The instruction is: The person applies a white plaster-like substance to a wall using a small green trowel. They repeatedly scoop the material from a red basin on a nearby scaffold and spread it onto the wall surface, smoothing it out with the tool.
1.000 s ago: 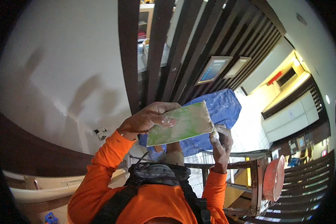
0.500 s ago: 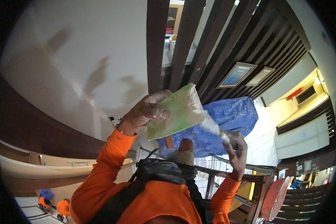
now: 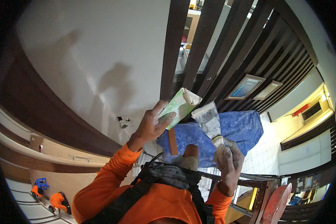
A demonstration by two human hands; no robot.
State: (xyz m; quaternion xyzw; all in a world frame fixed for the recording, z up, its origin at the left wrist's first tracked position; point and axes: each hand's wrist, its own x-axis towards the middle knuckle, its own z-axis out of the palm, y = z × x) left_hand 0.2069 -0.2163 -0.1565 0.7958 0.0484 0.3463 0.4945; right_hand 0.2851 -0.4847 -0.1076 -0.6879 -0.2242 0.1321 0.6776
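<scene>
On the left we find the left hand closed on a green plate, thumb across its face, the plate's long axis running up and rightward out of that grip. Pale paste sits at its far end. Then a narrow gap, and here's the scraper, just right of the plate and seemingly apart from it. We trace it down to the right hand, wrapped round its handle: the blade points up and left, plateward. Beneath, we see a blue sheet; farther right, a red basin.
</scene>
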